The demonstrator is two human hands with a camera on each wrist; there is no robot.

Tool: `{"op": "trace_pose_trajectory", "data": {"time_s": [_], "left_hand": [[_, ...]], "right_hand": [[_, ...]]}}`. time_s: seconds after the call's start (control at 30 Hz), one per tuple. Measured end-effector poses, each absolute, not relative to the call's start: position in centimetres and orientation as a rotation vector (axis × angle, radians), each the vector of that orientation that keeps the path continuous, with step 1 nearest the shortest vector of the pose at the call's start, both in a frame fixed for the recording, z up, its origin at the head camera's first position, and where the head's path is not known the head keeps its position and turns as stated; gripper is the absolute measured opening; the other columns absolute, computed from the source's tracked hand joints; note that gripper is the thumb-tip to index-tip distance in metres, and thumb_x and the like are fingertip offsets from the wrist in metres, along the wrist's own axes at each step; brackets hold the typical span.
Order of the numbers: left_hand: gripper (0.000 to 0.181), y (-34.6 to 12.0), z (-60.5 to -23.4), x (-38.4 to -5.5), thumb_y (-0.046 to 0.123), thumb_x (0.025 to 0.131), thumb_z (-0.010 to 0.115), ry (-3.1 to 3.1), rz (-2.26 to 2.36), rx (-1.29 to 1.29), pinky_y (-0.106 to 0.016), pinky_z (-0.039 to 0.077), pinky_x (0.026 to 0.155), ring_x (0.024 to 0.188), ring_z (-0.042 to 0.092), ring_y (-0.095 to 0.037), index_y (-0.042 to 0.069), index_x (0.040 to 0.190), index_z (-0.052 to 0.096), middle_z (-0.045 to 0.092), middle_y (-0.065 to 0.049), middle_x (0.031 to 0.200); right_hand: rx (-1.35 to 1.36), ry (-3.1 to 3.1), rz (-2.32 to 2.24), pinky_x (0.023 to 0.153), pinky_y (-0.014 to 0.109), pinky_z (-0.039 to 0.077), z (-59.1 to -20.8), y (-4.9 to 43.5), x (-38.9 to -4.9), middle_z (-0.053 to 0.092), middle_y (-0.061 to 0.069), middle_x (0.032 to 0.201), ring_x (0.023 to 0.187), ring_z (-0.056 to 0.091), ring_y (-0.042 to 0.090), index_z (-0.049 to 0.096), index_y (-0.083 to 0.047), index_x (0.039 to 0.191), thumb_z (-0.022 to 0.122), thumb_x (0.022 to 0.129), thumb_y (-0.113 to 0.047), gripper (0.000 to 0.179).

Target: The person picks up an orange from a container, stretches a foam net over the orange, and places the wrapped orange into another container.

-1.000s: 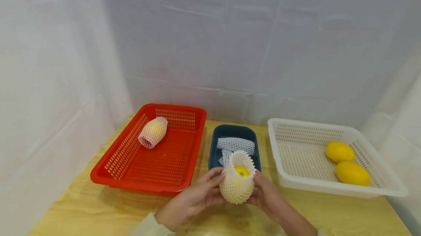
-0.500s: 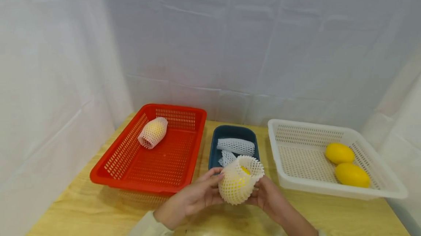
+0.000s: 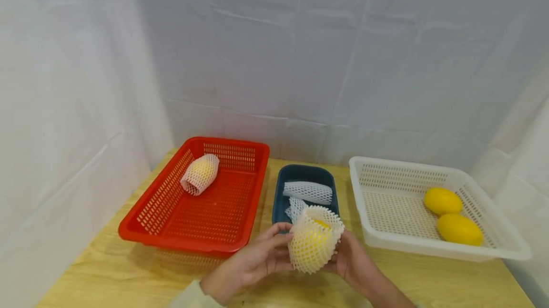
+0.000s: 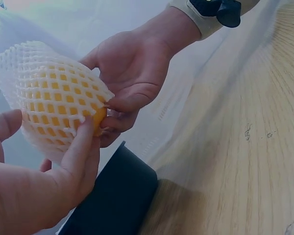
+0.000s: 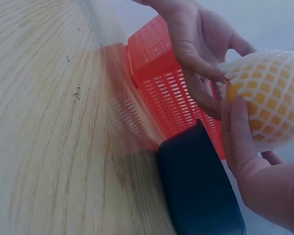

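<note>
Between my two hands is a yellow oval fruit in a white foam net sleeve, held over the front of the blue bin. My left hand grips its left side, thumb high and fingers lower down. On the other side my right hand holds it, its fingers partly hidden behind the net in the head view. The sleeve's toothed upper opening flares toward the back, and yellow shows inside it. Both wrist views show fingertips at the sleeve's lower edge, where the fruit's end pokes out bare.
A red basket on the left contains one netted fruit. Flat foam sleeves lie in the blue bin. The white basket on the right has two bare yellow fruits. Wooden tabletop lies beneath; white sheeting hangs behind.
The sleeve's opening has tipped from facing the viewer toward the back right, and the netted fruit has turned and sunk slightly in my hands. Both hands keep their hold.
</note>
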State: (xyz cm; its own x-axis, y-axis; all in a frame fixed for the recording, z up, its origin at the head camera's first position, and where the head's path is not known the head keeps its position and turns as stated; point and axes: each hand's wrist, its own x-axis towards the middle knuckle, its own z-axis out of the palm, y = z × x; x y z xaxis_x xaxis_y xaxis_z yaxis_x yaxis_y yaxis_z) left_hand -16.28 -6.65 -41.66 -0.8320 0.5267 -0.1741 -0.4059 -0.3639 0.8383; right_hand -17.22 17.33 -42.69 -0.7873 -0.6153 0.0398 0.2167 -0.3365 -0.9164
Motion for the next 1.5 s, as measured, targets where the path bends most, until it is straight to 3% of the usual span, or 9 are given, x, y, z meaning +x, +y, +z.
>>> {"op": "trace_pose_trajectory", "data": {"time_s": [0.27, 0.53, 0.8, 0.93, 1.07, 1.23, 1.37, 1.5], "left_hand": [[0.028, -6.28, -42.15, -16.12, 0.016, 0.096, 0.057, 1.294, 2.233, 0.163, -0.042, 0.055, 0.086, 0.097, 0.063, -0.024, 0.011, 0.121, 0.045, 0.059, -0.013, 0.111], [0.027, -6.17, -41.98, -15.86, 0.032, 0.101, 0.052, 1.296, 2.219, 0.157, -0.041, 0.055, 0.085, 0.099, 0.06, -0.024, 0.012, 0.118, 0.047, 0.054, -0.015, 0.117], [0.033, -6.14, -41.85, -15.79, 0.034, 0.099, 0.055, 1.293, 2.19, 0.112, -0.038, 0.055, 0.082, 0.099, 0.06, -0.024, 0.011, 0.121, 0.045, 0.054, -0.013, 0.117], [0.031, -6.24, -41.88, -15.77, 0.03, 0.099, 0.056, 1.293, 2.191, 0.112, -0.036, 0.056, 0.079, 0.098, 0.06, -0.024, 0.012, 0.12, 0.044, 0.053, -0.013, 0.117], [0.026, -6.19, -41.86, -15.78, 0.021, 0.098, 0.056, 1.288, 2.208, 0.109, -0.041, 0.056, 0.082, 0.098, 0.061, -0.024, 0.012, 0.119, 0.043, 0.054, -0.012, 0.115], [0.027, -6.19, -41.93, -15.77, 0.016, 0.098, 0.055, 1.252, 2.217, 0.105, -0.045, 0.055, 0.082, 0.099, 0.06, -0.024, 0.011, 0.121, 0.043, 0.055, -0.012, 0.114], [0.029, -6.31, -41.93, -15.69, 0.024, 0.099, 0.056, 1.247, 2.2, 0.101, -0.045, 0.055, 0.084, 0.103, 0.058, -0.026, 0.011, 0.122, 0.044, 0.053, -0.014, 0.12], [0.033, -6.36, -41.9, -15.66, 0.036, 0.099, 0.055, 1.265, 2.173, 0.132, -0.049, 0.053, 0.088, 0.106, 0.057, -0.027, 0.015, 0.121, 0.044, 0.05, -0.015, 0.127]], "right_hand": [[-0.563, 1.4, -2.123, 0.087, 0.037, 0.054, -42.59, 17.65, -17.02, 0.061, -0.001, 0.118, 0.104, 0.063, 0.017, 0.053, -0.032, 0.125, 0.016, 0.108, -0.035, 0.041], [-0.474, 1.507, -2.104, 0.084, 0.038, 0.055, -42.65, 17.52, -16.87, 0.066, 0.0, 0.109, 0.095, 0.067, 0.018, 0.055, -0.025, 0.12, 0.023, 0.107, -0.033, 0.035], [-0.558, 1.523, -2.105, 0.081, 0.037, 0.056, -43.07, 17.42, -16.83, 0.069, 0.0, 0.104, 0.092, 0.068, 0.018, 0.056, -0.019, 0.118, 0.026, 0.107, -0.022, 0.032], [-0.513, 1.494, -2.106, 0.082, 0.036, 0.055, -42.99, 17.4, -16.75, 0.067, 0.0, 0.105, 0.093, 0.067, 0.017, 0.057, -0.022, 0.118, 0.023, 0.108, -0.029, 0.036], [-0.47, 1.465, -2.104, 0.085, 0.036, 0.054, -42.92, 17.51, -16.62, 0.062, -0.001, 0.112, 0.1, 0.063, 0.015, 0.055, -0.026, 0.12, 0.018, 0.107, -0.04, 0.041], [-0.477, 1.447, -2.091, 0.085, 0.033, 0.053, -42.96, 17.66, -16.48, 0.062, -0.004, 0.114, 0.102, 0.062, 0.011, 0.057, -0.027, 0.119, 0.017, 0.107, -0.04, 0.044], [-0.453, 1.469, -2.08, 0.086, 0.035, 0.053, -42.96, 17.55, -16.47, 0.062, -0.003, 0.114, 0.102, 0.063, 0.013, 0.055, -0.026, 0.121, 0.019, 0.107, -0.04, 0.041], [-0.409, 1.562, -2.048, 0.083, 0.037, 0.054, -42.95, 17.35, -16.54, 0.063, -0.001, 0.112, 0.099, 0.063, 0.015, 0.049, -0.015, 0.128, 0.026, 0.107, -0.035, 0.037]]}}
